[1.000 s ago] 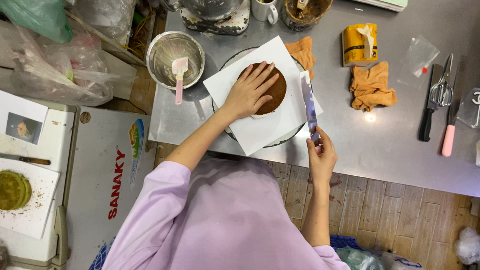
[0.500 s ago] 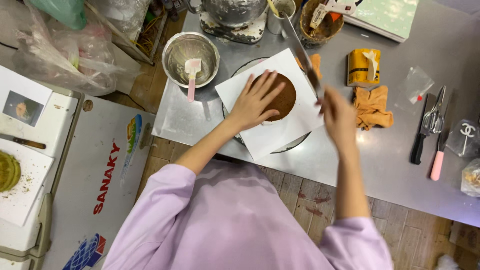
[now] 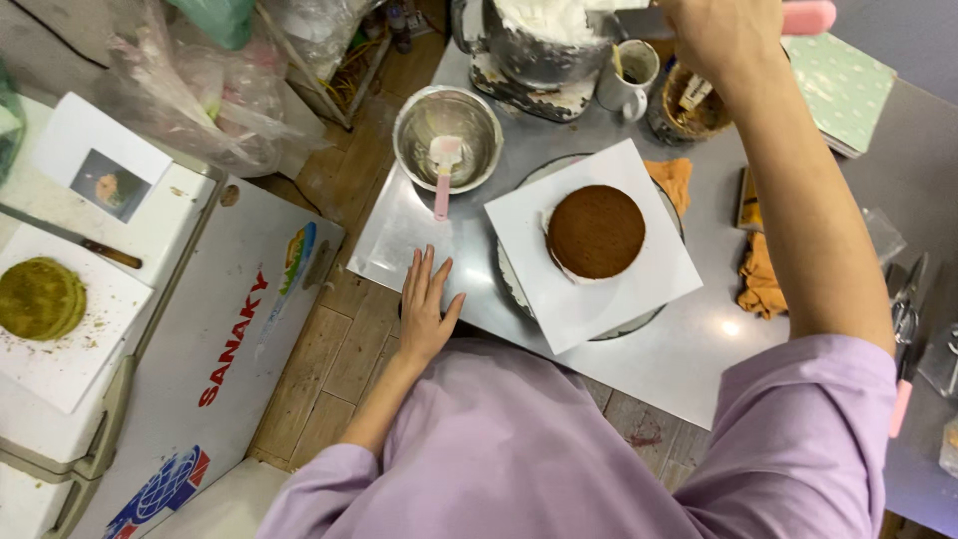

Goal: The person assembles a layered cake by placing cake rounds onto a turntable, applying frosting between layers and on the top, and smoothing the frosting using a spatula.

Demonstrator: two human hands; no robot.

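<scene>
Steel surface (image 3: 689, 349): left hand (image 3: 427, 304) flat, fingers (image 3: 419, 269) spread, bracing beside brown cake layer (image 3: 596, 231); right hand (image 3: 720, 30) clenched around pink-handled tool (image 3: 808, 17) over cream-filled mixing bowl (image 3: 544, 35).

left hand (image 3: 427, 307) flat beside brown cake (image 3: 596, 231).

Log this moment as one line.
left hand: flat on table edge | right hand: holds pink handle by mixing bowl | brown cake: untouched
</scene>
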